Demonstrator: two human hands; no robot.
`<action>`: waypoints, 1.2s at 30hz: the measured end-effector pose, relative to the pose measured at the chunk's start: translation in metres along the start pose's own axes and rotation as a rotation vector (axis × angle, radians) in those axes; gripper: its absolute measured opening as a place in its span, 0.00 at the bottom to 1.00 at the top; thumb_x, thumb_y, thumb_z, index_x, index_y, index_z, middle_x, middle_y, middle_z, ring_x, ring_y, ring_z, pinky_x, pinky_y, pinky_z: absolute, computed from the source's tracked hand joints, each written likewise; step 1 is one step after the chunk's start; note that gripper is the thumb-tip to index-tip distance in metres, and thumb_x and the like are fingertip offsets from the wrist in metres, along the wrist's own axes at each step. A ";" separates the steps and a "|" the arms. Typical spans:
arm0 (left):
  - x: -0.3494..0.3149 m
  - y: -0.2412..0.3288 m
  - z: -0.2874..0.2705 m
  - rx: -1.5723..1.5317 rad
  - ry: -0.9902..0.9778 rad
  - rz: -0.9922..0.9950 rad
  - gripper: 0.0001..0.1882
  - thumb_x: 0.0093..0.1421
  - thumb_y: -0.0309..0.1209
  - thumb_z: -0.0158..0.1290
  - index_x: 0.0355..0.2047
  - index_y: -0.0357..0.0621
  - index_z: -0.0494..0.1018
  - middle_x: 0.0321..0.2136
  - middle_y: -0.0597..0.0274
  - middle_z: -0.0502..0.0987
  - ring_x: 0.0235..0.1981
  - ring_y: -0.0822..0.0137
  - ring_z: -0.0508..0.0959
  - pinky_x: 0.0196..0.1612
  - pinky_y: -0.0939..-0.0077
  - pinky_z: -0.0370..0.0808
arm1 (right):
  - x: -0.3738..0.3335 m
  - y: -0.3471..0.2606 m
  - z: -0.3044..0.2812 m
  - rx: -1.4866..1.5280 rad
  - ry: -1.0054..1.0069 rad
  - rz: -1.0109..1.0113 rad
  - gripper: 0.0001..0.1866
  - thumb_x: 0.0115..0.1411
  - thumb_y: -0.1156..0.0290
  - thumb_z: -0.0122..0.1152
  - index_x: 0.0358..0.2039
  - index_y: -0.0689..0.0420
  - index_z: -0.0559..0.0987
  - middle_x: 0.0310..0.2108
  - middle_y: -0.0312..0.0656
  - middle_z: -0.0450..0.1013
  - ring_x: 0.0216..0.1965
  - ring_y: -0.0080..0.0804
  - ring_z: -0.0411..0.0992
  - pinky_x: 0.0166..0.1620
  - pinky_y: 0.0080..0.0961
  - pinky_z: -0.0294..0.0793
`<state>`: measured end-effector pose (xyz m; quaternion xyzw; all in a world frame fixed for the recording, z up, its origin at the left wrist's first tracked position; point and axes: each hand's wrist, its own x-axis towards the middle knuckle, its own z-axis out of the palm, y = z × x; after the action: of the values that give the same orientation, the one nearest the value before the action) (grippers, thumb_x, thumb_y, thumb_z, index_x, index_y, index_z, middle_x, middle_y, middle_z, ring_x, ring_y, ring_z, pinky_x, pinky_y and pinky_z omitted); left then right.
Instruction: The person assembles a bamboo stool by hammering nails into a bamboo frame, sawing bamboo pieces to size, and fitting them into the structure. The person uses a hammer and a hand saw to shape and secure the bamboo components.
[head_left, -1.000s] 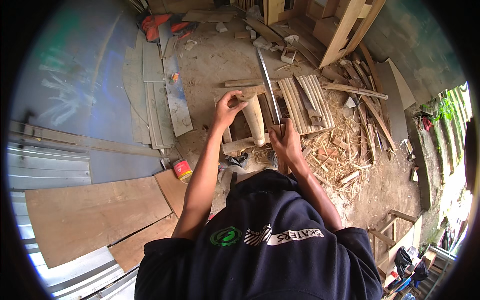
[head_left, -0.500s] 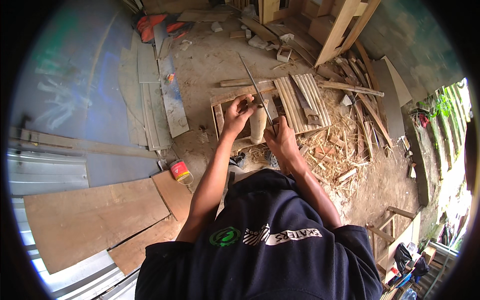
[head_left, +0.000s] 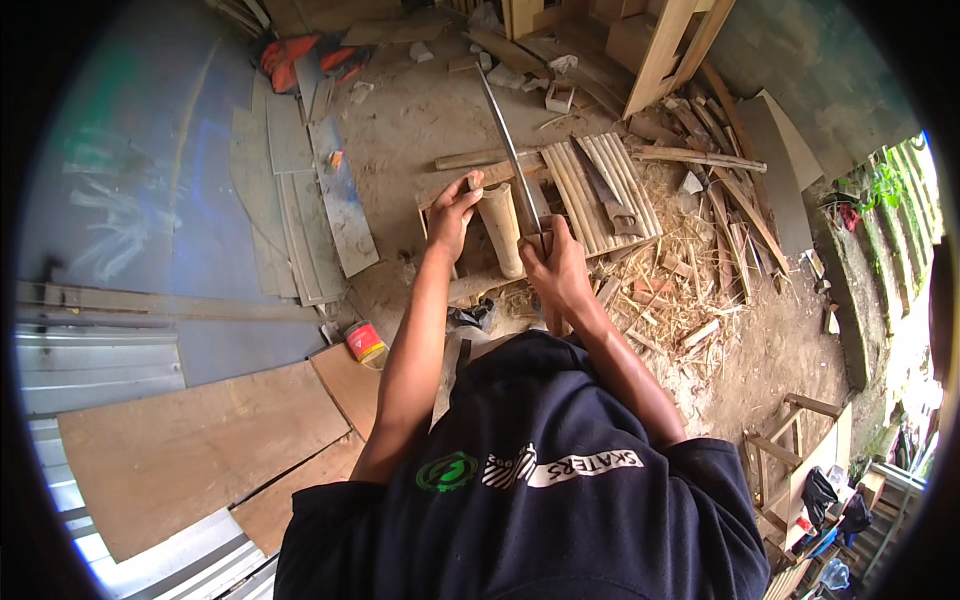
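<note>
My right hand (head_left: 557,262) is closed around the handle of a machete (head_left: 514,150), its long thin blade pointing away and slightly left. My left hand (head_left: 452,222) is raised to the left of the blade. Its fingers are pinched on a small tan piece (head_left: 475,182), too small to tell what it is. Between the hands a thick, pale bamboo piece (head_left: 501,232) stands tilted, its far end next to my left fingers, apart from them. It rests at a low wooden frame (head_left: 470,287), partly hidden by my left hand and the bamboo.
A panel of bamboo strips (head_left: 600,190) lies at the frame's right, with a handsaw (head_left: 606,190) on it. Shavings and offcuts (head_left: 670,310) cover the ground to the right. At the left are a red and yellow can (head_left: 365,342) and plywood sheets (head_left: 200,440).
My left hand has moved left, away from the blade. The machete has lifted off the bamboo piece and its flat side shows more. The bamboo now leans further left.
</note>
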<state>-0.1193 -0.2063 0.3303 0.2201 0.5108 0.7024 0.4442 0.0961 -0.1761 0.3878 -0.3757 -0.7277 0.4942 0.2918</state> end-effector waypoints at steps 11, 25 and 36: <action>0.021 0.012 0.004 0.165 0.051 -0.104 0.26 0.60 0.39 0.53 0.58 0.45 0.69 0.56 0.65 0.73 0.62 0.63 0.64 0.66 0.58 0.53 | -0.007 0.029 -0.009 0.122 0.035 0.119 0.26 0.63 0.66 0.63 0.55 0.64 0.64 0.26 0.42 0.71 0.25 0.26 0.71 0.27 0.26 0.72; 0.055 0.031 -0.025 0.107 0.260 -0.128 0.34 0.59 0.42 0.57 0.62 0.43 0.62 0.66 0.55 0.58 0.70 0.55 0.51 0.68 0.42 0.50 | -0.005 0.059 -0.022 0.013 0.130 0.201 0.27 0.60 0.63 0.63 0.53 0.67 0.66 0.32 0.53 0.75 0.30 0.37 0.76 0.35 0.34 0.76; 0.055 0.033 -0.030 0.185 0.410 -0.144 0.37 0.56 0.44 0.63 0.60 0.39 0.63 0.64 0.50 0.59 0.69 0.48 0.54 0.64 0.43 0.59 | -0.005 0.052 -0.013 0.044 0.018 0.227 0.26 0.62 0.62 0.62 0.53 0.66 0.67 0.30 0.47 0.73 0.28 0.31 0.73 0.32 0.29 0.74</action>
<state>-0.1833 -0.1782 0.3415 0.0757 0.6670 0.6490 0.3582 0.1227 -0.1623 0.3431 -0.4535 -0.6670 0.5363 0.2487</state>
